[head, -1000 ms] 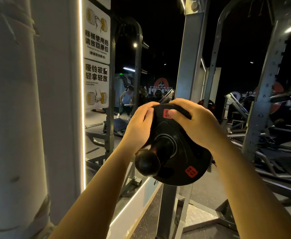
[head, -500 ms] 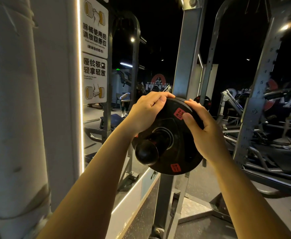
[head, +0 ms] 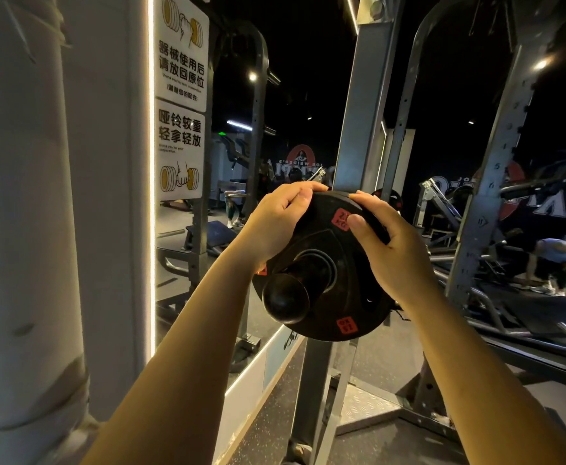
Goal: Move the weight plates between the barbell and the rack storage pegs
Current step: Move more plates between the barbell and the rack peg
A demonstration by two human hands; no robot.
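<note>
**Small plate on the rack peg, both hands gripping**

Dim gym, dark ceiling with spot lights, grey rubber floor [head: 385, 441] below. At left, a white pillar [head: 23, 213] and a lit mirror edge carrying two white signs [head: 181, 95] with Chinese text and yellow plate drawings. Ahead, a grey steel rack upright [head: 362, 122], with a second numbered upright [head: 496, 182] further right.

Threaded on a black storage peg [head: 286, 298] with a rounded end cap: one small black weight plate [head: 338, 263], red labels near its top and bottom, sitting partway along the peg with the cap pointing toward the camera. Left hand [head: 274, 219] curled over the plate's upper left rim, fingers wrapped behind the edge. Right hand [head: 389, 250] clamped on the upper right rim, thumb pressed flat on the plate's face beside the red label, fingers hooked over the top edge. Both forearms stretched forward from below.

Far right, another person [head: 556, 260] bent over by a bench.
</note>
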